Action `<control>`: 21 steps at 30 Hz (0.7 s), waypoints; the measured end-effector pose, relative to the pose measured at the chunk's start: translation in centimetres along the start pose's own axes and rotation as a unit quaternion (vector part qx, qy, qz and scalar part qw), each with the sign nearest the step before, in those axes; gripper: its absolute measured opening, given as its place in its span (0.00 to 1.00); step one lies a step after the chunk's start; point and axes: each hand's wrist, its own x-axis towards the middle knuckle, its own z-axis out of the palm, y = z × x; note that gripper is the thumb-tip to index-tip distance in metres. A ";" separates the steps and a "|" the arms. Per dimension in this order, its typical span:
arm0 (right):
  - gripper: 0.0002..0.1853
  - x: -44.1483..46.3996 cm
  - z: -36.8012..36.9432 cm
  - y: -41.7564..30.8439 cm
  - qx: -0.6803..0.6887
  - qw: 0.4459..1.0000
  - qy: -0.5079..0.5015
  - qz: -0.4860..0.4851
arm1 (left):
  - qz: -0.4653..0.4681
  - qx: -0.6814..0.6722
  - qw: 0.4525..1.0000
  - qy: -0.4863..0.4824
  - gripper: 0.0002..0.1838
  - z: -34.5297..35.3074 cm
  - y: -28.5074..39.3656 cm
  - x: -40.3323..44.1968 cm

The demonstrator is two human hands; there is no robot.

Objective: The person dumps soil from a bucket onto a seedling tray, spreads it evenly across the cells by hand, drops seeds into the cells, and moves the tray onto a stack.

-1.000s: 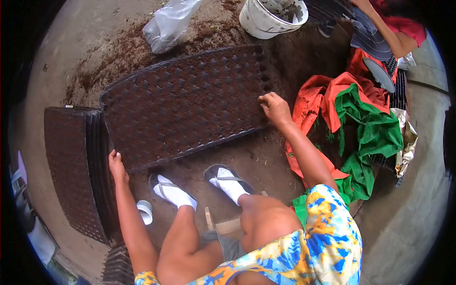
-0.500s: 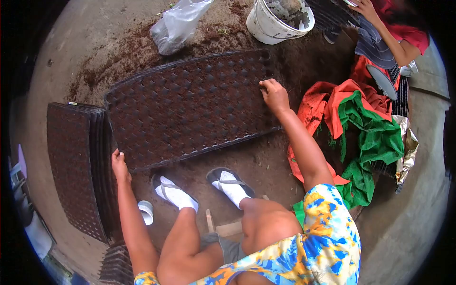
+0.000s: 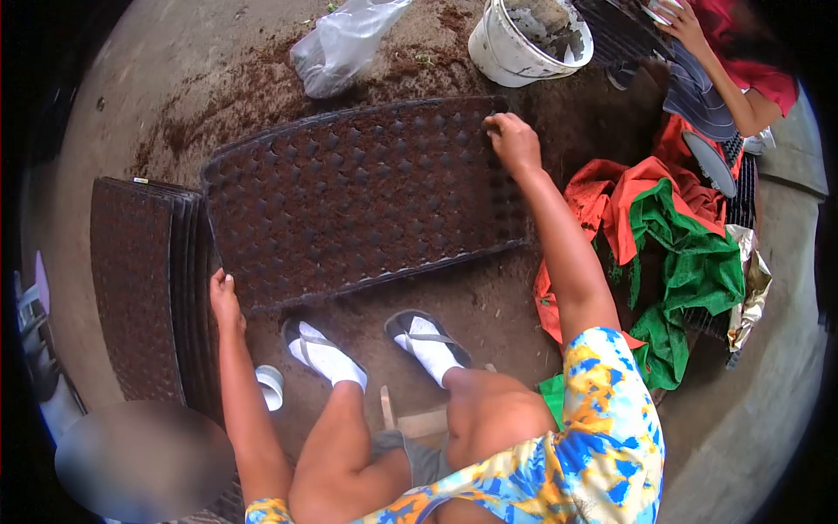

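A black seedling tray (image 3: 367,192) filled with dark brown soil lies in front of me, seemingly on top of others. At its near left corner, my left hand (image 3: 225,301) grips the rim, thumb up. My right hand (image 3: 517,144) is over the tray's far right corner with its fingers pinched together. Whatever those fingers hold, if anything, is too small to make out. Star-shaped ridges between the cells show through the soil, most plainly toward the right end.
To the left stands a stack of soil-filled trays (image 3: 135,288). Beyond are a plastic bag (image 3: 345,48) and a dirty white bucket (image 3: 497,52). Red cloth (image 3: 602,188) and green cloth (image 3: 690,271) lie right, near another person (image 3: 738,105). A white cup (image 3: 270,387) sits by my foot.
My right hand has moved away from me along the tray's right end, toward the far corner. My left hand keeps its grip. A blurred oval now covers the lower left.
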 end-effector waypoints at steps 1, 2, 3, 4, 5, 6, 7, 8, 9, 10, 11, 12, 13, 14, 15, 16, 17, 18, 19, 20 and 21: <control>0.07 0.2 0.8 0.0 -0.017 1.000 -0.005 -0.007 | -0.002 -0.007 1.000 -0.003 0.19 0.0 0.1 0.1; 0.07 0.6 0.9 0.4 -0.029 0.999 -0.026 0.002 | -0.002 -0.014 1.000 -0.003 0.19 0.1 0.3 0.3; 0.07 1.1 0.2 0.1 -0.041 0.998 -0.050 0.012 | -0.004 -0.019 1.000 -0.003 0.19 0.1 0.3 0.2; 0.07 1.5 -0.5 -0.2 -0.053 0.996 -0.075 0.022 | -0.008 -0.024 1.000 -0.004 0.19 0.2 0.3 0.1; 0.07 1.9 -0.9 -0.2 -0.052 0.996 -0.068 0.020 | -0.005 -0.025 1.000 -0.001 0.19 0.2 0.3 0.1; 0.07 2.4 -0.7 -0.2 -0.044 0.998 -0.042 0.014 | -0.004 -0.025 1.000 0.001 0.19 0.2 0.3 0.1; 0.07 2.9 -0.3 -0.2 -0.035 0.999 -0.017 0.008 | -0.004 -0.024 1.000 0.004 0.19 0.2 0.2 0.0; 0.07 3.4 0.0 -0.2 -0.026 1.000 0.008 0.004 | -0.009 -0.022 1.000 0.001 0.19 0.1 0.1 -0.1; 0.07 3.5 0.8 -0.4 -0.034 0.999 -0.017 0.024 | -0.012 -0.020 1.000 -0.002 0.19 0.0 -0.2 0.1; 0.07 4.0 1.0 -0.2 -0.048 0.998 -0.030 0.031 | -0.013 -0.020 1.000 -0.003 0.19 -0.1 -0.3 0.4; 0.07 4.4 1.2 -0.1 -0.061 0.997 -0.043 0.037 | -0.002 -0.024 1.000 -0.008 0.19 -0.2 -0.9 1.0; 0.07 4.5 0.9 -0.4 -0.075 0.994 -0.059 0.044 | 0.008 -0.027 1.000 -0.015 0.19 -0.3 -1.5 1.2; 0.07 4.7 0.6 -0.6 -0.083 0.994 -0.062 0.035 | 0.017 -0.030 0.999 -0.021 0.18 -0.3 -2.0 1.4; 0.08 5.0 0.5 -0.8 -0.069 0.996 -0.052 0.019 | 0.008 -0.038 0.999 -0.022 0.19 -0.4 -2.5 1.7; 0.09 5.1 0.3 -1.7 -0.054 0.998 -0.043 0.005 | -0.003 -0.046 0.999 -0.024 0.20 -0.2 -0.9 0.7; 0.10 4.9 0.4 -2.4 -0.038 0.999 -0.035 -0.008 | -0.014 -0.052 0.998 -0.026 0.20 -0.1 -0.2 0.2; 0.10 4.6 1.0 -3.0 -0.054 0.997 -0.059 -0.002 | -0.016 -0.044 0.999 -0.022 0.20 -0.2 -0.3 0.2; 0.10 4.7 2.1 -3.1 -0.064 0.996 -0.055 -0.018 | -0.017 -0.036 0.999 -0.019 0.20 -0.2 -0.5 0.3; 0.10 4.9 2.2 -2.5 -0.062 0.996 -0.063 -0.017 | -0.017 -0.031 0.999 -0.015 0.20 -0.1 -0.5 0.6; 0.09 5.0 2.3 -1.9 -0.060 0.995 -0.073 -0.016 | -0.017 -0.030 0.999 -0.012 0.20 -0.2 -0.7 0.6; 0.08 4.9 1.4 -2.2 -0.050 0.996 -0.071 -0.013 | -0.017 -0.029 0.999 -0.009 0.19 -0.1 -0.7 0.5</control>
